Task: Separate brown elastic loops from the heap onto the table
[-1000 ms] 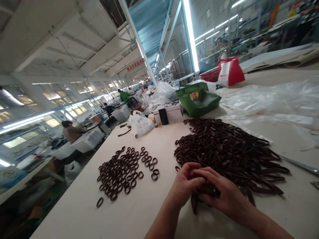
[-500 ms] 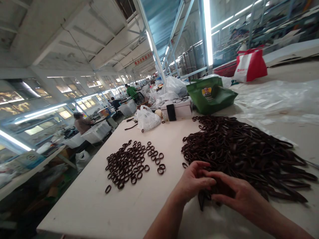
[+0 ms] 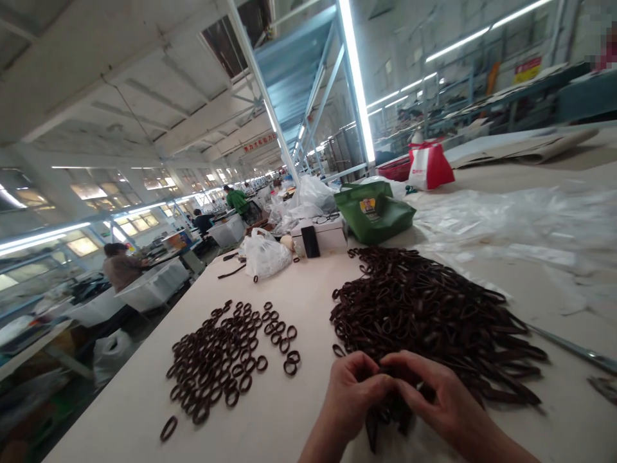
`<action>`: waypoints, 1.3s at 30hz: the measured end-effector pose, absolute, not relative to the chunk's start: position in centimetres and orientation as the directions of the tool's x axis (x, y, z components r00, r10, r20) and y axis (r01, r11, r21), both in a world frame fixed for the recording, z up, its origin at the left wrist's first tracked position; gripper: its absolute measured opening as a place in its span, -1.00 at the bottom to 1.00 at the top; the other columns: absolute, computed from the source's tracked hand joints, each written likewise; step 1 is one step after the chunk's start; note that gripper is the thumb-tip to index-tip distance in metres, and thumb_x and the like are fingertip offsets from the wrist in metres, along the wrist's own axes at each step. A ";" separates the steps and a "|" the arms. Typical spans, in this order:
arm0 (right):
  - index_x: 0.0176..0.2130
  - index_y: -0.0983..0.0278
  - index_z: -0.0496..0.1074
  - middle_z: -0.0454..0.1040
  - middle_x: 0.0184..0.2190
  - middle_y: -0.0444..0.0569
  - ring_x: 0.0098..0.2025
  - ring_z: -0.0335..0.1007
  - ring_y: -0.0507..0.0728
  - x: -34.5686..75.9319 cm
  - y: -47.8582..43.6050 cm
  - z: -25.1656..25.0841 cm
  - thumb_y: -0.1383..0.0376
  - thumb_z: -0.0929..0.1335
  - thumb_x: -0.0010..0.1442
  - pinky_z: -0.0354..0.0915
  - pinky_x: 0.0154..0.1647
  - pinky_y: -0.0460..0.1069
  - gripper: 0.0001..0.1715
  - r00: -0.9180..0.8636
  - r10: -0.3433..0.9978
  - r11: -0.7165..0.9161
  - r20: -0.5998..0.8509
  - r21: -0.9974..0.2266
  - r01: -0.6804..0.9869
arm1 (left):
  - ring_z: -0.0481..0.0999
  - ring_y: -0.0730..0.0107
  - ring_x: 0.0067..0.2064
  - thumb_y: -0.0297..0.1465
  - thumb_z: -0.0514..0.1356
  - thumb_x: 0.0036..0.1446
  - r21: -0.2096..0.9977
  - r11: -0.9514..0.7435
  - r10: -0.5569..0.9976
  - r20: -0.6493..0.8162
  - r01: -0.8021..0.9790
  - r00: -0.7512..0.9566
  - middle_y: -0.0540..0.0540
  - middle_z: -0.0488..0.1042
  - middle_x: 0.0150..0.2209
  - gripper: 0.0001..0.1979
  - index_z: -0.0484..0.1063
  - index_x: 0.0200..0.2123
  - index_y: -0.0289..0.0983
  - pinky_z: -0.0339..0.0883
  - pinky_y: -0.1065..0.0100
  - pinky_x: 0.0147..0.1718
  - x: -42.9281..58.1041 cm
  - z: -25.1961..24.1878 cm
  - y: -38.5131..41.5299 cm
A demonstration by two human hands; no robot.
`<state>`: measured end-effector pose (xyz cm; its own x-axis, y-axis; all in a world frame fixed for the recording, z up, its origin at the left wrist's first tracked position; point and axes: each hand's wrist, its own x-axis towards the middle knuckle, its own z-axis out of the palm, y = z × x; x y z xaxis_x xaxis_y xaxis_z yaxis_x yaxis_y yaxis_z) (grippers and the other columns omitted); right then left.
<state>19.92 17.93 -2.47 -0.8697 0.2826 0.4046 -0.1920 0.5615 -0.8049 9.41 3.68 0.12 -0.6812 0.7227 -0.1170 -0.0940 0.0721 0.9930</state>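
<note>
While the left hand (image 3: 344,393) and right hand (image 3: 443,392) meet fingertip to fingertip, anything pinched is too hidden to tell; dark-brown looped strips (image 3: 414,308) lie heaped just beyond on the pale table (image 3: 265,424).

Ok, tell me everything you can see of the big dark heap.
The heap is a tangle of dark brown strips, many doubled into long loops, some splaying out on the right. They look leather-like; I can't confirm the material. It lies on the pale table, right of the small rings, the green bag beyond its far edge. The left hand and right hand hide part of its near edge; contact is unclear.
</note>
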 end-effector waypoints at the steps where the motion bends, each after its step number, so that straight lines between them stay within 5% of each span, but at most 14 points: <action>1: -0.14 0.18 0.50 0.53 -0.23 -0.08 -0.19 0.48 0.13 19.9 17.9 -2.4 0.22 0.27 0.27 0.41 -0.15 -0.03 -0.75 -0.874 0.280 0.556 0.398 -0.809 -0.190 | 0.17 0.58 -0.55 -0.14 0.43 -0.20 0.993 0.078 0.733 -0.119 -0.090 -0.670 0.04 0.28 -0.61 -0.55 0.29 -0.54 -0.32 0.02 0.49 -0.55 9.5 0.0 3.6; 7: -0.29 0.21 0.45 0.46 -0.36 -0.12 -0.30 0.41 0.11 19.5 17.2 -2.9 0.31 0.23 0.19 0.31 -0.23 -0.02 -0.78 -0.850 0.348 0.563 0.394 -0.813 -0.147 | 0.22 0.58 -0.51 -0.33 0.38 -0.19 0.990 0.069 0.824 -0.124 -0.120 -0.553 0.01 0.33 -0.55 -0.71 0.37 -0.47 -0.37 0.09 0.52 -0.50 9.7 -0.8 3.5; 11: -0.34 0.24 0.39 0.41 -0.41 -0.11 -0.34 0.33 0.12 19.7 17.1 -2.4 0.24 0.25 0.18 0.25 -0.29 -0.02 -0.83 -0.878 0.375 0.439 0.297 -0.891 -0.113 | 0.18 0.57 -0.51 -0.36 0.32 -0.17 0.994 0.104 0.771 -0.071 0.016 -0.632 0.02 0.29 -0.57 -0.79 0.37 -0.52 -0.36 0.03 0.52 -0.53 9.3 -0.4 3.3; 17: -0.38 0.26 0.29 0.22 -0.41 -0.14 -0.35 0.15 0.08 20.8 17.5 0.1 0.14 0.29 0.19 0.19 -0.35 -0.06 -0.77 -0.969 0.152 0.085 0.195 -0.979 -0.183 | 0.24 0.50 -0.46 -0.43 0.25 -0.11 0.979 0.122 0.694 0.034 0.164 -0.719 0.01 0.32 -0.53 -0.91 0.38 -0.50 -0.33 0.11 0.51 -0.49 8.4 -0.1 2.9; 27: -0.41 0.24 0.23 0.25 -0.44 -0.15 -0.37 0.19 0.08 19.6 16.4 -2.8 0.26 0.27 0.11 0.17 -0.35 -0.07 -0.89 -0.953 0.252 0.359 0.165 -0.931 -0.066 | 0.32 0.43 -0.42 -0.47 0.17 -0.03 0.865 0.235 0.703 0.164 0.443 -0.693 -0.02 0.39 -0.49 -0.97 0.41 -0.47 -0.30 0.14 0.43 -0.43 8.7 -1.2 3.2; 39: -0.39 0.20 0.22 0.29 -0.47 -0.16 -0.41 0.26 0.09 19.4 16.3 -3.6 0.23 0.22 0.19 0.22 -0.37 -0.07 -0.87 -0.898 0.364 0.503 0.249 -0.864 -0.035 | 0.35 0.38 -0.43 -0.43 0.16 0.07 0.777 0.355 0.706 0.141 0.520 -0.694 -0.04 0.43 -0.48 -0.97 0.38 -0.41 -0.25 0.11 0.38 -0.43 8.9 -2.0 3.5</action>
<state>19.39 16.30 -3.64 -0.8975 0.3642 0.2485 -0.0352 0.5025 -0.8638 8.94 3.46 -2.00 -0.6941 0.7058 0.1414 0.5197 0.3554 0.7769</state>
